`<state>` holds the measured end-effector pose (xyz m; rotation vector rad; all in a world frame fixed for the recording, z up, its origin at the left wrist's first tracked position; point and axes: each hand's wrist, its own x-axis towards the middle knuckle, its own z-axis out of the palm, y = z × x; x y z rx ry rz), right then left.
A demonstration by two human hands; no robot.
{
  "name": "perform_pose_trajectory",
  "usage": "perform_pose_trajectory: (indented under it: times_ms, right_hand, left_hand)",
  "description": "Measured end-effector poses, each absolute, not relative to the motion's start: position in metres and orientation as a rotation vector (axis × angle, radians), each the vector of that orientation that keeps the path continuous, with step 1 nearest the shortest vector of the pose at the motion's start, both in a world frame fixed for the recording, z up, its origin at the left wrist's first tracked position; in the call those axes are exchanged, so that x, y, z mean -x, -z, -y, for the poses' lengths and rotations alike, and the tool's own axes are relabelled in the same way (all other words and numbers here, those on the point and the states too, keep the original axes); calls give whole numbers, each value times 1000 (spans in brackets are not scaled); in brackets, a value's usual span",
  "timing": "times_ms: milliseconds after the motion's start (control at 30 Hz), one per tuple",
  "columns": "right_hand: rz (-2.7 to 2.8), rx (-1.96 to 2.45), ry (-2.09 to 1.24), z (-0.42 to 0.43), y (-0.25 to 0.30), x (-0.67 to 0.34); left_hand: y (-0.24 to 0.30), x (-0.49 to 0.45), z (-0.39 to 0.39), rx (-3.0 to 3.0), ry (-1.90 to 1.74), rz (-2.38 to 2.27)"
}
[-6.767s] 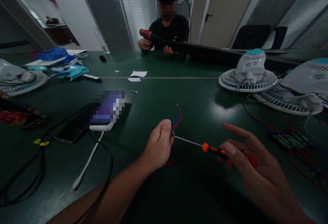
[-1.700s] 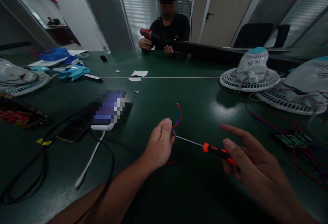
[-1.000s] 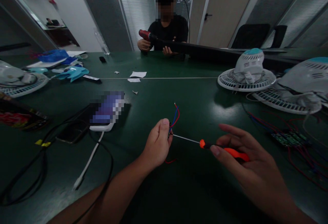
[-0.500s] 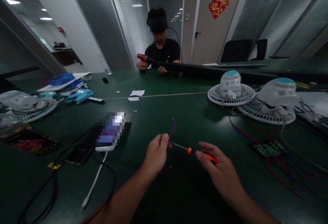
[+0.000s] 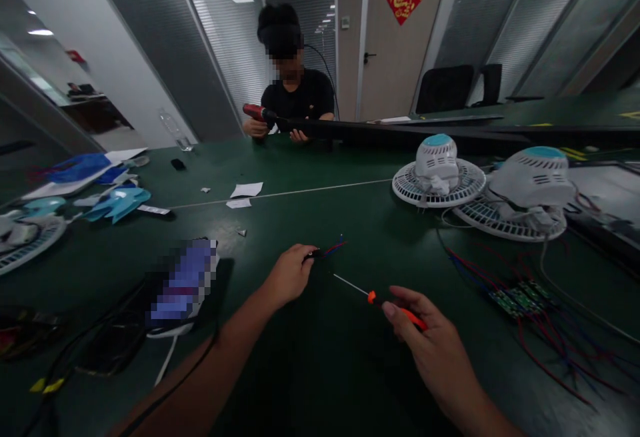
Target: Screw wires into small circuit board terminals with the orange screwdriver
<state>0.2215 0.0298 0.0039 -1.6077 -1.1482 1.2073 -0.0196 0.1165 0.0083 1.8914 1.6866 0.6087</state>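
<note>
My left hand [image 5: 289, 275] is closed on a small dark part with short red and blue wires [image 5: 331, 248] that stick out to the right, low over the green table [image 5: 310, 210]. My right hand [image 5: 425, 350] grips an orange-handled screwdriver [image 5: 387, 304]. Its thin shaft points up and left, and the tip ends a little short of the wired part without touching it.
Two white fan bodies [image 5: 439, 174] [image 5: 530, 190] lie at the right, with a circuit board [image 5: 515, 297] and loose red and blue wires in front of them. A phone [image 5: 183, 280] and cables lie at the left. A person across the table holds a red power drill [image 5: 255, 112].
The view has lifted and swung. My left hand has carried the wired part away from the screwdriver tip and lowered it toward the table. My right hand has closed round the handle.
</note>
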Motion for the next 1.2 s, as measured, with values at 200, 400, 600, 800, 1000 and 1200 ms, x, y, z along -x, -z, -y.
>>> perform_pose_trajectory:
  times_ms: [200, 400, 600, 800, 1000, 1200]
  right_hand:
    - [1023, 1598, -1284, -30, -4, -224]
    - [987, 1611, -1317, -31, -7, -224]
    - [994, 1596, -1311, -33, -5, -224]
    - [1032, 1577, -1320, -32, -3, -224]
    - [1046, 1578, -1307, -33, -7, -223]
    - [1062, 1571, -1327, -32, -8, -223]
  left_hand:
    - [-5, 21, -116, -1978, -513, -1712]
    - [-8, 14, -119, -1938, -502, -1729]
    - [-5, 14, -133, -1939, -671, -1760]
    - [0, 22, -145, -1965, -554, -1752]
    - [-7, 27, -142, -1920, -515, -1745]
    - [-4, 24, -138, -2028, -521, -1804]
